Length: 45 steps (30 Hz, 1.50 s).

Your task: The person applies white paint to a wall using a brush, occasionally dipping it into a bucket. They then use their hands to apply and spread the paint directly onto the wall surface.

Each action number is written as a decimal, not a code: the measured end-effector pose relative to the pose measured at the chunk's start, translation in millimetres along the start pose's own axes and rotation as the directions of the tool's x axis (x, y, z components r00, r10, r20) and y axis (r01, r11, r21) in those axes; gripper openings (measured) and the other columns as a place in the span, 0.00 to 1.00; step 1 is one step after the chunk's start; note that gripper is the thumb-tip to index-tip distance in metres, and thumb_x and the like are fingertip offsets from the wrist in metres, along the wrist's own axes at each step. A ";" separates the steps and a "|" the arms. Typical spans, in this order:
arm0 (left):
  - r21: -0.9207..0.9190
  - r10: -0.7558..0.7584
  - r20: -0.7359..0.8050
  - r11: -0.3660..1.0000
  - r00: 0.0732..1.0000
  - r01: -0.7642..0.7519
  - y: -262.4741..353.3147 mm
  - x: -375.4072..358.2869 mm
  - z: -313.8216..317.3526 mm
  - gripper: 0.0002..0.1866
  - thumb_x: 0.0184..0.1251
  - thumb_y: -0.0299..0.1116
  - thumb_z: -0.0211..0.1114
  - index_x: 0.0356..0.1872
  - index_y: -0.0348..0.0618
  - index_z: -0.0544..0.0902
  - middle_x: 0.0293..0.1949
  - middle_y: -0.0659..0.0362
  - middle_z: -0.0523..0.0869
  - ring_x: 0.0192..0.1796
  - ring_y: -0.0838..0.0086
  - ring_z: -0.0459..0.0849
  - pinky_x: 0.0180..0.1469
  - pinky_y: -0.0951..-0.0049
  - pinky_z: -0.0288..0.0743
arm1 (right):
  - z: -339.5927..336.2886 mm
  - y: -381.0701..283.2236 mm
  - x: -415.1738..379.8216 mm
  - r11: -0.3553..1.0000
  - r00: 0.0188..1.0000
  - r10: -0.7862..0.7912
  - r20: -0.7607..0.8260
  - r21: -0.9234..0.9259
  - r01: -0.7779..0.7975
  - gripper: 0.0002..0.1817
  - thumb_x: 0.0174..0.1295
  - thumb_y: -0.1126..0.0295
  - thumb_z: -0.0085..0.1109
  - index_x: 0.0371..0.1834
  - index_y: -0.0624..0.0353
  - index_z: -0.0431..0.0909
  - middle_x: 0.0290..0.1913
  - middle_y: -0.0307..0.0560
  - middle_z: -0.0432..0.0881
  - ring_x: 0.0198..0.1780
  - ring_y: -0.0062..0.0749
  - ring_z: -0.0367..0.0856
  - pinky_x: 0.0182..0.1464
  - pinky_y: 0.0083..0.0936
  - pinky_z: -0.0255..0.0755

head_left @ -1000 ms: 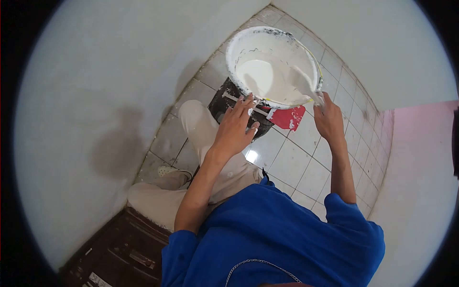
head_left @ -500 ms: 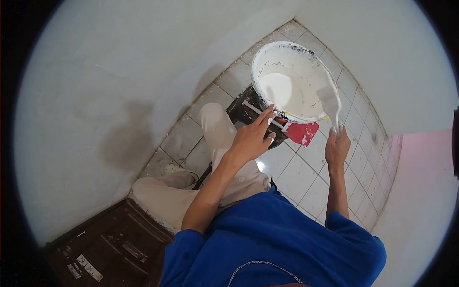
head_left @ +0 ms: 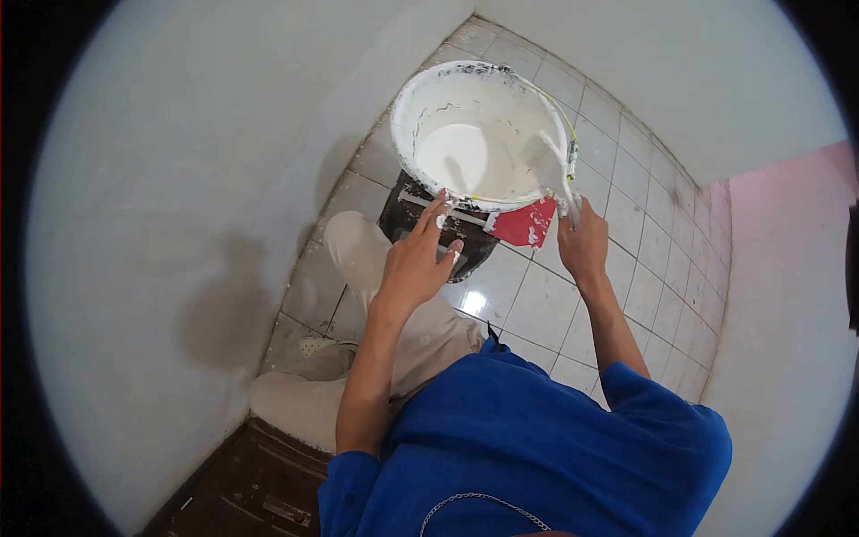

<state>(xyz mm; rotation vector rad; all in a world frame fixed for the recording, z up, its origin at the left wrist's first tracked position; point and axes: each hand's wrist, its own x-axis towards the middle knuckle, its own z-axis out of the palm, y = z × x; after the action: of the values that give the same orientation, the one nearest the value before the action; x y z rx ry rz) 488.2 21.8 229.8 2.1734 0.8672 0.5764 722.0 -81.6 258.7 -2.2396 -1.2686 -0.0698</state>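
A white bucket [head_left: 407, 112] with white paint [head_left: 454, 154] in it stands at the upper middle, its rim stained dark in places. My left hand [head_left: 416, 259] has its fingers apart, and its fingertips, spotted with white, are at the near rim. At the right rim my right hand [head_left: 583, 240] grips the handle of a paint-covered tool [head_left: 557, 161], whose broad end lies inside the bucket. That end is coated white, so its exact kind is unclear. Below the rim, a red paint-spotted blade [head_left: 526, 224] sticks out between my hands.
Beneath the bucket is a dark stand [head_left: 407, 210]. Light tiles [head_left: 546, 300] cover the floor, with walls on the left and upper right. My bent leg [head_left: 358, 251] is left of the hands. A brown panelled surface [head_left: 242, 474] lies at the lower left.
The view has shifted, so the bucket and both hands appear further left. The tool in my right hand is tilted differently against the bucket's right side. My left hand remains near the rim.
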 end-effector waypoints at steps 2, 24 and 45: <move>-0.010 -0.051 0.066 0.999 0.997 0.052 5.0 -0.1 -2.9 0.28 0.61 0.36 0.59 0.62 0.41 0.63 0.68 0.60 0.61 0.47 0.56 0.80 0.47 0.61 0.75 | -1.1 2.1 -3.0 0.998 0.997 -0.039 -0.067 0.039 0.041 0.09 0.61 0.70 0.54 0.36 0.67 0.74 0.24 0.64 0.76 0.26 0.60 0.75 0.27 0.38 0.67; -0.021 -0.031 0.054 0.999 0.998 0.032 -2.1 0.7 -3.1 0.29 0.63 0.36 0.58 0.63 0.42 0.62 0.69 0.62 0.60 0.52 0.57 0.78 0.47 0.64 0.74 | 3.7 7.8 -3.5 0.999 0.993 -0.038 -0.115 0.012 0.039 0.11 0.60 0.71 0.55 0.42 0.66 0.74 0.27 0.61 0.78 0.27 0.56 0.75 0.29 0.37 0.68; -0.063 0.008 -0.031 0.998 0.999 -0.010 -7.3 -2.9 1.1 0.28 0.61 0.36 0.57 0.61 0.40 0.62 0.69 0.61 0.59 0.46 0.51 0.80 0.44 0.56 0.76 | -4.2 4.1 6.2 0.998 0.997 -0.055 -0.048 -0.040 0.053 0.16 0.55 0.74 0.55 0.47 0.69 0.73 0.32 0.64 0.79 0.34 0.57 0.79 0.35 0.42 0.71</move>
<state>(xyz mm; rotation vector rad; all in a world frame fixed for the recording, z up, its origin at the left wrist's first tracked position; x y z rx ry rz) 483.9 23.0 223.2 2.1172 0.8449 0.6353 729.6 -80.4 262.4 -2.2226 -1.3117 -0.1699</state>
